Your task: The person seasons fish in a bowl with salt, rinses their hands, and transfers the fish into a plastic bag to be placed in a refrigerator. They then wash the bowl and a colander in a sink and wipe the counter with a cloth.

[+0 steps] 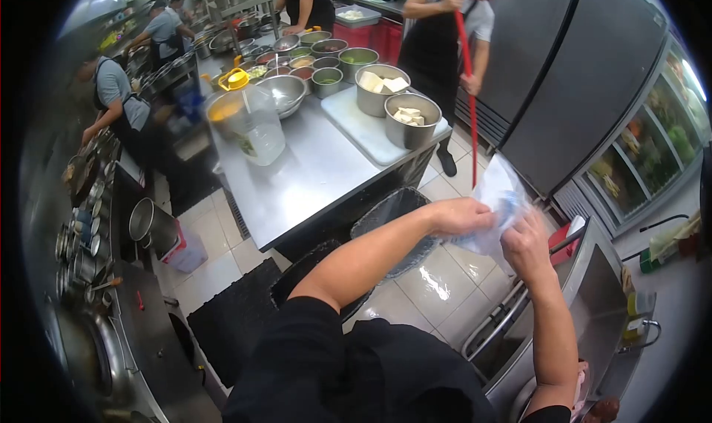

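Note:
A whitish plastic bag [499, 177] with blue print is stretched between my two hands, slightly blurred. My left hand [460, 217] pinches its left side with curled fingers. On the other side, my right hand [528, 241] is closed on the bag's lower right part. The bag hangs in the air over the tiled floor, just beyond a black-lined bin [400, 226]. What is inside the bag, if anything, is hidden.
A steel table [319, 178] bears a cutting board [345, 123], two pots of white blocks [382, 82] and several ingredient bowls. Ahead, a person [445, 37] holds a red pole [467, 74]. A steel sink [571, 289] is at right, a stove [93, 349] at left.

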The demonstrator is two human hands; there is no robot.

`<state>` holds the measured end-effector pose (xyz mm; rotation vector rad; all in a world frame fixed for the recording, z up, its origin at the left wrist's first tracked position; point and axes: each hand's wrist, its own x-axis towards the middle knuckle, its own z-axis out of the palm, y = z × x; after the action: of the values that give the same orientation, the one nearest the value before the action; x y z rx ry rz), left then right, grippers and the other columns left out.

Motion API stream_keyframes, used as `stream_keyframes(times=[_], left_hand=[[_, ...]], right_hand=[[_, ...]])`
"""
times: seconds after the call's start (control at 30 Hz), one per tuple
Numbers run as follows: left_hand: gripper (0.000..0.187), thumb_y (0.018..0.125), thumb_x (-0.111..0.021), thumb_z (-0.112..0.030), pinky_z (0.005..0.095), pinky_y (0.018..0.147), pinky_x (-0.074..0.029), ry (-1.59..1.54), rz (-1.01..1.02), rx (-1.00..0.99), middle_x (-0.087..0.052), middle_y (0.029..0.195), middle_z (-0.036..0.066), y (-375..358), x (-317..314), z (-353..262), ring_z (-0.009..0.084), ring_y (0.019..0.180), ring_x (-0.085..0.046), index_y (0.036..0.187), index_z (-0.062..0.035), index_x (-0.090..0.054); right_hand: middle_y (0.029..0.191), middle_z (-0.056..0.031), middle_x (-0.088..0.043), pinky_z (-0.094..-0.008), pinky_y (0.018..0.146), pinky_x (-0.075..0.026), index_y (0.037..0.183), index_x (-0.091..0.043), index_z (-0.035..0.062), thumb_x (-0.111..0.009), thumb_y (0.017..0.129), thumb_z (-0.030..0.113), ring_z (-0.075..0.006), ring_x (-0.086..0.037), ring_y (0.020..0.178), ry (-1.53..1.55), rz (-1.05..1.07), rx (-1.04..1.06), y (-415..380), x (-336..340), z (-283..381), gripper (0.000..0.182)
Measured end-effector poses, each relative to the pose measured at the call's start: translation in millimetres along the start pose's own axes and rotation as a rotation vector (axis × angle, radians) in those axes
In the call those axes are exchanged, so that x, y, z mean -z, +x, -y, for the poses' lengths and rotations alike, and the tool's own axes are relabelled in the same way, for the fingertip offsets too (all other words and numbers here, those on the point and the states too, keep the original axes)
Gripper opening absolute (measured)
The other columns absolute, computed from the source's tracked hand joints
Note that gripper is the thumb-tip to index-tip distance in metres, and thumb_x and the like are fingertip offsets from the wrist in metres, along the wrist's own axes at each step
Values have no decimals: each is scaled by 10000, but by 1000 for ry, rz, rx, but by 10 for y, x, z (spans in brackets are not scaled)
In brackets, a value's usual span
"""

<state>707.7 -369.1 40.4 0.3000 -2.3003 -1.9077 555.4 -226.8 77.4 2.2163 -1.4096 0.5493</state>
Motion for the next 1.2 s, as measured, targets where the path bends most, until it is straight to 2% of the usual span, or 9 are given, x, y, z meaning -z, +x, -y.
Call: stream_keyframes(times=[0.2,0.33,0.6,0.67,0.8,0.87,1.0,1.1,1.2], left_hand=[[250,953,-591,-145,300,834,-521,-663,-113,6,-653,1071,78,-134,-172,506,162,949,-634,1151,7,-609],[109,956,-579,-144,338,698,-553,-834,-540,95,-627,910,70,-10,-45,583,189,825,-643,963,-36,-597],[200,925,-621,-204,352,647,-467,-20,-728,195,-581,788,32,794,983,1439,170,687,-539,976,-11,-606],[283,903,-656,-228,353,762,-484,-32,-831,99,-640,977,83,690,873,722,202,864,-596,1068,-7,-590],[379,835,-707,-230,437,1099,-338,680,75,-608,-514,1369,170,299,-223,-623,326,1316,-451,1128,-23,-585],[351,779,-746,-261,437,1145,-275,995,527,-699,-586,1231,178,402,-586,-543,350,1241,-507,1011,-30,-621],[375,678,-809,-330,381,738,-507,857,589,-201,-621,745,123,654,-600,-458,294,723,-621,810,-50,-600],[426,676,-845,-357,299,573,-443,536,692,-363,-566,642,44,830,-707,-433,168,623,-556,806,-37,-594],[438,702,-844,-373,279,557,-432,583,982,-88,-566,648,5,1101,-969,-505,120,623,-540,802,-32,-589]], right_hand=[[1066,-138,-643,-486,995,-434,859,-618,28,-675,696,34,-326,-598,1064,87,-34,-135,-194,-229,118,173],[1085,-129,-645,-455,960,-458,832,-590,33,-687,757,59,-323,-599,1068,290,-101,-228,-462,-49,246,126],[692,-55,-643,-366,622,-485,935,-701,133,-696,839,215,-236,-578,557,365,237,-348,-1103,476,752,127],[630,-72,-605,-402,553,-476,973,-696,170,-667,869,245,-275,-583,536,246,194,-466,-1210,637,711,131],[586,-91,-583,-453,508,-477,1025,-685,199,-601,923,281,-351,-590,542,140,111,-635,-1226,845,695,155],[617,-129,-612,-470,557,-493,980,-707,133,-593,916,392,-375,-612,587,199,152,-798,-1212,1005,726,290],[689,-214,-612,-479,678,-500,798,-690,8,-647,817,566,-399,-637,751,238,520,-1208,-1565,1639,995,560],[755,-220,-630,-463,741,-515,786,-681,-30,-682,728,659,-374,-650,801,303,735,-1387,-1954,1736,1404,691],[748,-178,-635,-448,791,-514,809,-673,-14,-745,718,576,-337,-655,765,152,195,-1197,-2390,1708,2034,601]])
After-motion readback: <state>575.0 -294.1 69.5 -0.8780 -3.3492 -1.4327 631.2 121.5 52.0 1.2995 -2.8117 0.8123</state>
